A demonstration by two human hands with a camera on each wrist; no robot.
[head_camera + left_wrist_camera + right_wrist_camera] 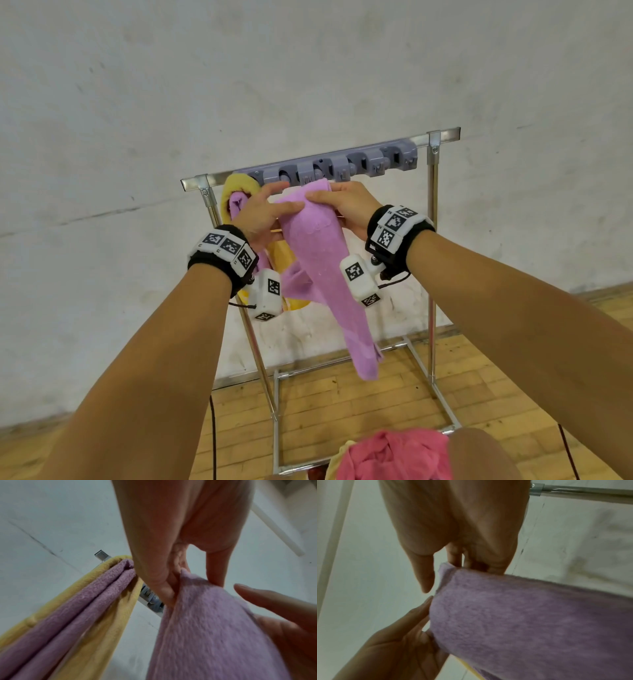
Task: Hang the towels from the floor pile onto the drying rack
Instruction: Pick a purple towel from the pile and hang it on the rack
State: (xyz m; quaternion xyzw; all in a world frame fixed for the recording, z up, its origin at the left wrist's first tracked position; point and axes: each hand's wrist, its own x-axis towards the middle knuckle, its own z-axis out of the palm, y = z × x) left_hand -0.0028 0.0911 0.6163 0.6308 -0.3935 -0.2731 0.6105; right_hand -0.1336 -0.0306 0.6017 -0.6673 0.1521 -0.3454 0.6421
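We take the chrome-tubed drying rack (432, 240) with its grey plastic clip bar (329, 166) as our landmark. Just below that bar, near its middle, both hands grasp the upper end of a lilac terry towel (318, 260): the left hand (260, 214) pinches the cloth's left edge between thumb and fingers, and the right hand (346, 205) holds the right edge, its fingers curled behind the fabric and its thumb on the front. The rest of the towel hangs down in front of the rack, ending above its floor frame (not touching the wooden floor (342, 404)). At the bar's left end a yellow towel (239, 183) is draped, with a second lilac towel (238, 202) folded inside it; the left hand is touching or just beside this pair, and we cannot tell which. Below the rack's near floor rail lies a crumpled pink towel (390, 455), with a bit of yellow cloth (337, 455) at its left side.
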